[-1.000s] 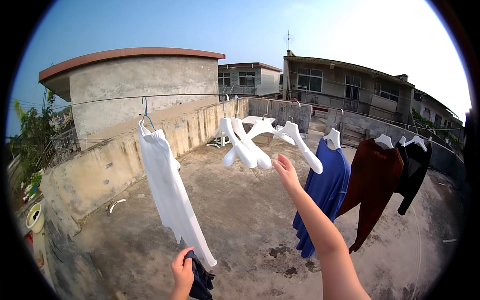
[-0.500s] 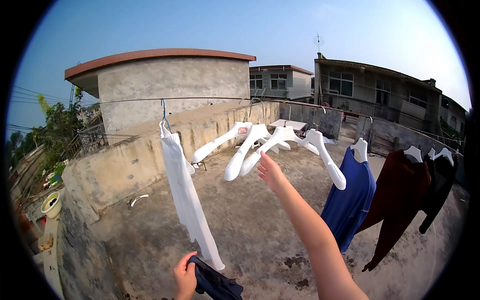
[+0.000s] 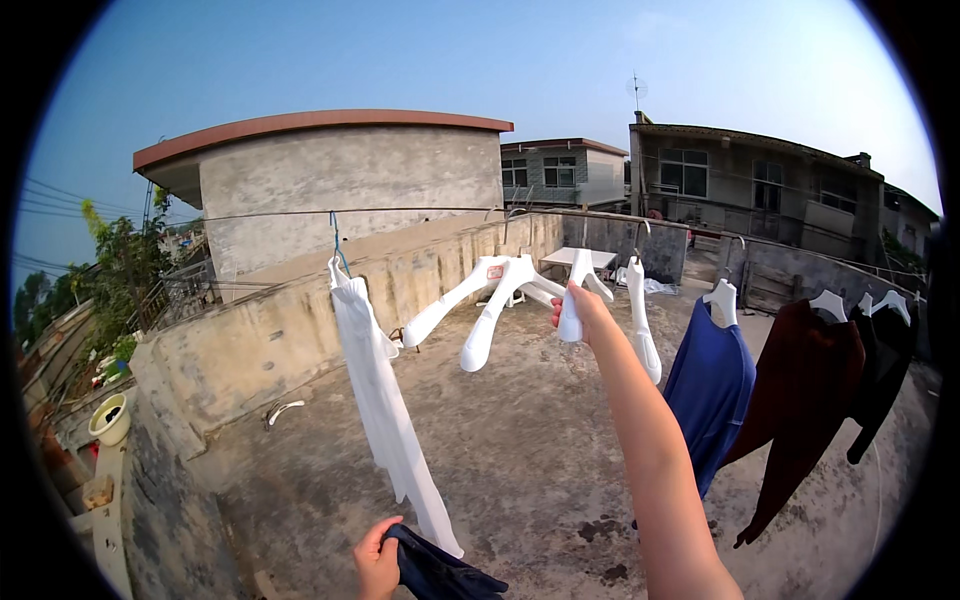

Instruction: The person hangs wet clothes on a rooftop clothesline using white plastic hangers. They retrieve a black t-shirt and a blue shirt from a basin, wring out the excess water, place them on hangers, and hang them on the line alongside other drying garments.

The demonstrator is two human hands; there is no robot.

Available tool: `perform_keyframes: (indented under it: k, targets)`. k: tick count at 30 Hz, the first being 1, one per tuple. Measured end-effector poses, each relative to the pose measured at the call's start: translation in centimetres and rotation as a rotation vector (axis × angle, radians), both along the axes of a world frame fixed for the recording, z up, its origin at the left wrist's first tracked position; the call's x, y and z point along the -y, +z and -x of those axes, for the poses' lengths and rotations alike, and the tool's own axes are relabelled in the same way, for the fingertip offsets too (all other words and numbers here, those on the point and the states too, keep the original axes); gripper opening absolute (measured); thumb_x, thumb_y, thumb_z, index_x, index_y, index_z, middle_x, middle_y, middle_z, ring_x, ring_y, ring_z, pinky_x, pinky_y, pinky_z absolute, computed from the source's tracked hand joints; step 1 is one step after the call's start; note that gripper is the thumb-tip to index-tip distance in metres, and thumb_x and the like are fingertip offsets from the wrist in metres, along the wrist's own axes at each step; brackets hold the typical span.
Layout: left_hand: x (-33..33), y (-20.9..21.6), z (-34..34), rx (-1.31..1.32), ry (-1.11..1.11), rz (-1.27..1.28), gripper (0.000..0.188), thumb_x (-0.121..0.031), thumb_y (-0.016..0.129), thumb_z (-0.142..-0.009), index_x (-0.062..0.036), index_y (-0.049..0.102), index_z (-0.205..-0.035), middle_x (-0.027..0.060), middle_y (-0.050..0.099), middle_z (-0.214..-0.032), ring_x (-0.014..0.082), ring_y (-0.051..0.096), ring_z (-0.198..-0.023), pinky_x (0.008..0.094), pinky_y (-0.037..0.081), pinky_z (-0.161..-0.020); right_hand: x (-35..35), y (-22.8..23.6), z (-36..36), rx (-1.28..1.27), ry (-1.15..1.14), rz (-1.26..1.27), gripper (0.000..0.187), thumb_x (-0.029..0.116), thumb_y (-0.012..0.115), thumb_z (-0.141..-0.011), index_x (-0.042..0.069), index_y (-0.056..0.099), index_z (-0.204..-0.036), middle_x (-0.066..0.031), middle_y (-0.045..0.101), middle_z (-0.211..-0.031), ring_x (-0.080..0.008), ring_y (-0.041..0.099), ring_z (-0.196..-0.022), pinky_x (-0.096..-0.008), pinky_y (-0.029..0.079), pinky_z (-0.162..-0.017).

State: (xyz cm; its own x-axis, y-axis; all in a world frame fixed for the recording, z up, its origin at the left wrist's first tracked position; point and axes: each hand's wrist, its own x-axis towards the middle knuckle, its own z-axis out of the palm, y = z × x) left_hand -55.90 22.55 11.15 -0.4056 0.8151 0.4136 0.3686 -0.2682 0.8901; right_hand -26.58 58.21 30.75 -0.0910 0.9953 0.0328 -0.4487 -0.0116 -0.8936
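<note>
Since earlier, right hand [image 3: 580,305] has closed its fingers on a white hanger [image 3: 572,300] at 12 o'clock; left hand [image 3: 377,560] grips dark cloth [image 3: 435,572] at 6

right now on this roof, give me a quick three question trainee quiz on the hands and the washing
1. True or false: the right hand grips a white hanger on the line.
2. What does the left hand hold? A) dark cloth B) white shirt C) bucket
3. Fill in: the garment right of the empty hangers is ____.

Key: 1 true. 2 A, the dark cloth. 3 blue, the blue garment.
</note>
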Motion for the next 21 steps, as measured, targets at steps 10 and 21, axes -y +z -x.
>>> perform_keyframes:
  k: [10,21]
  targets:
    - [-1.4,-0.3,0.1,0.102,-0.11,-0.009,0.029,0.007,0.049,-0.081,0.001,0.065,-0.105,0.0005,0.061,-0.085,0.006,0.051,-0.074,0.0201,0.041,-0.066,12.9,-17.6,1.3,0.18,0.065,0.04,0.025,0.022,0.058,-0.092,0.003,0.046,-0.105,-0.0045,0.051,-0.075,-0.0145,0.054,-0.06,-0.0317,0.051,-0.052]
    - [-3.9,-2.3,-0.3,0.278,-0.59,0.072,0.028,0.0,0.05,-0.082,0.0022,0.063,-0.107,-0.0025,0.056,-0.072,0.0011,0.038,-0.057,0.0195,0.029,-0.052,31.6,-26.7,5.9,0.408,0.33,-0.093,0.033,0.028,0.047,-0.098,0.003,0.044,-0.118,-0.0059,0.056,-0.078,-0.0161,0.058,-0.065,-0.0314,0.048,-0.06]
